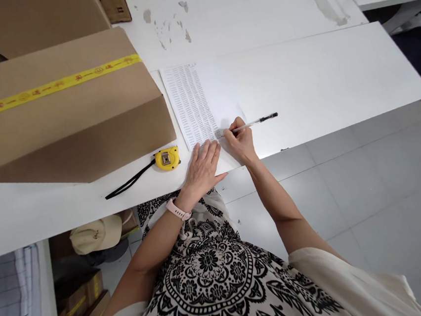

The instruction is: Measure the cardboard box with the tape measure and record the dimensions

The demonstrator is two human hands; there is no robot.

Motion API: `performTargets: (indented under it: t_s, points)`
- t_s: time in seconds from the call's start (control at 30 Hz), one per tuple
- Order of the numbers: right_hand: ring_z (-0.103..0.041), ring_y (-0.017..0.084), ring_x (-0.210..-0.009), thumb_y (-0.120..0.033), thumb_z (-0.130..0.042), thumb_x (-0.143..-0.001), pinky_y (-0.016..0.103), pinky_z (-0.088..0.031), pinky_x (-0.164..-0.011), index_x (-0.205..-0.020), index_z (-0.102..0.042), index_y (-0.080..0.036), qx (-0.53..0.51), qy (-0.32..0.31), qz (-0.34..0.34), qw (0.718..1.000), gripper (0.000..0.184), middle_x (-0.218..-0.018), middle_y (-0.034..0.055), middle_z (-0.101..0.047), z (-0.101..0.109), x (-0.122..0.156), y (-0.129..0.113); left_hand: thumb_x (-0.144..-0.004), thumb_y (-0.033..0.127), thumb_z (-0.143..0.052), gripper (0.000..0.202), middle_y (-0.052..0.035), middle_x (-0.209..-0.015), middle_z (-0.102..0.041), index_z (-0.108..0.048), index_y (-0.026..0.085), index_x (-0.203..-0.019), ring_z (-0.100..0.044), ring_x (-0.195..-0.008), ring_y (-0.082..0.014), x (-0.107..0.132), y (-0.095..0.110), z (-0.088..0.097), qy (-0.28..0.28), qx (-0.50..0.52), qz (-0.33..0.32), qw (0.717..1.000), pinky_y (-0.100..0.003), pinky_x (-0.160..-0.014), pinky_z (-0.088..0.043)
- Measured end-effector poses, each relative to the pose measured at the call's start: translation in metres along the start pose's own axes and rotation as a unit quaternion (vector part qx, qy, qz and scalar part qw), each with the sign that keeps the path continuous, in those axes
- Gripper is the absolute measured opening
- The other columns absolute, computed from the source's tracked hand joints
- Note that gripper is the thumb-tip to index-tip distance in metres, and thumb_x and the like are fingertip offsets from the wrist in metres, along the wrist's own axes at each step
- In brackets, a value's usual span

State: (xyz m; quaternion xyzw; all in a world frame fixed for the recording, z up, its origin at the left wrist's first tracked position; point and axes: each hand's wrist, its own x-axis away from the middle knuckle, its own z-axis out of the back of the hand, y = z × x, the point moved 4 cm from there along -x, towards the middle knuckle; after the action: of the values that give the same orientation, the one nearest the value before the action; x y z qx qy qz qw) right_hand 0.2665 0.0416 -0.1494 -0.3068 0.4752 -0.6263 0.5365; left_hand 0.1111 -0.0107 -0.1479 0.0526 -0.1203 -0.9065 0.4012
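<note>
My right hand [239,139] is closed around a clear pen with a black cap [255,122], its tip touching the lower part of a printed sheet [190,103] full of small rows of text. My left hand [202,166] lies flat with fingers stretched out, pressing on the sheet's bottom edge at the front of the white table [300,84]. A pink watch band sits on my left wrist. A yellow tape measure [167,158] with a black strap lies just left of my left hand.
A large cardboard box [60,108] sealed with yellow tape stands on the table at left, with another box behind it. Under the table lie a beige cap [95,234] and smaller boxes [81,302]. Grey floor tiles spread to the right.
</note>
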Motion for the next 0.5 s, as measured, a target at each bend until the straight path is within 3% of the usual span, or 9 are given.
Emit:
performTargets:
  t_s: [0.5]
  points:
    - [-0.04, 0.012, -0.059, -0.021, -0.059, -0.081, 0.03, -0.035, -0.055, -0.071, -0.038, -0.025, 0.014, 0.0, -0.005, 1.0, 0.023, -0.061, -0.0046, -0.041, 0.0001, -0.0007, 0.0007, -0.095, 0.047, -0.052, 0.082, -0.0195, -0.165, -0.031, -0.023, 0.006, -0.16, -0.021, -0.155, -0.0354, 0.0001, -0.0007, -0.002, 0.007, 0.022, 0.001, 1.0, -0.052, -0.129, -0.006]
